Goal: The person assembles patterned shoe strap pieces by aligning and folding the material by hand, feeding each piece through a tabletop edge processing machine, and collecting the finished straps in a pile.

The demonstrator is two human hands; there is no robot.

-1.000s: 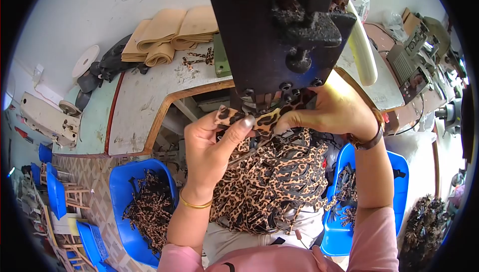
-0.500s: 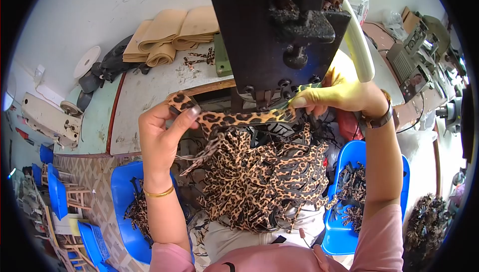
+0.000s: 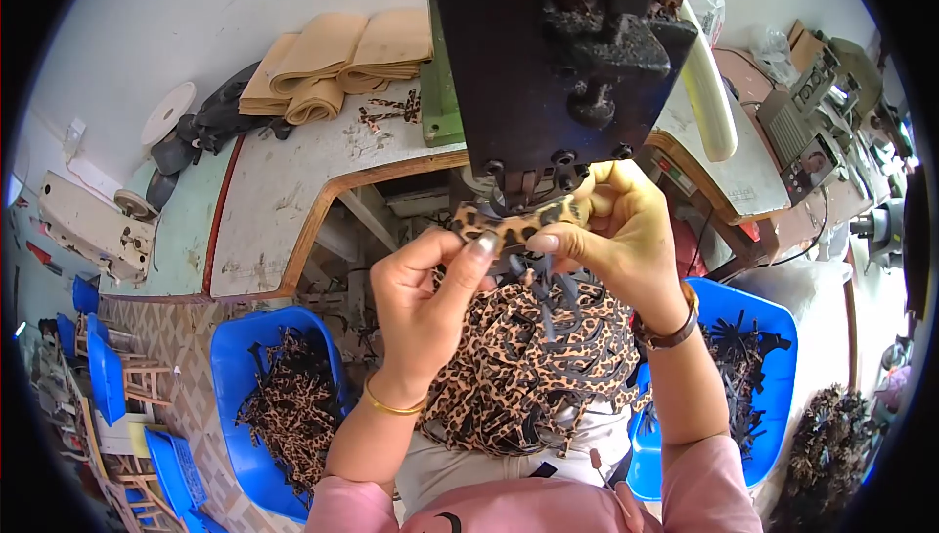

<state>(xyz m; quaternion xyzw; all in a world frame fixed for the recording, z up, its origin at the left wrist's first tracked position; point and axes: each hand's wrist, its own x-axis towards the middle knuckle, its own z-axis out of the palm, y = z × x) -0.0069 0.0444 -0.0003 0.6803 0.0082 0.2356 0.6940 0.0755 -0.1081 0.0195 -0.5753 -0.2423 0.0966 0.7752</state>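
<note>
Just below the head of a black machine (image 3: 548, 73), a leopard-print strip (image 3: 516, 228) is pinched between both hands. My left hand (image 3: 425, 284) has its thumb and fingers closed on the strip's left part. On the right part, my right hand (image 3: 626, 235) grips with the thumb in front and fingers behind. The strip sits right under the machine's lower metal parts; whether it touches them I cannot tell. A large heap of narrow leopard-print straps (image 3: 533, 367) with dark backing lies on my lap beneath the hands.
Blue chairs holding leopard-print pieces stand on the left (image 3: 230, 386) and right (image 3: 773, 396). Stacked brown sheets (image 3: 342, 54) and leopard scraps (image 3: 391, 112) lie on the worktable (image 3: 284, 191). A pale curved tube (image 3: 712, 93) hangs beside the machine. A phone (image 3: 814, 166) leans at right.
Both hands have come closer together, the left moving right and the right moving slightly left and down. The strip, stretched wide before, now spans a short gap between them.
</note>
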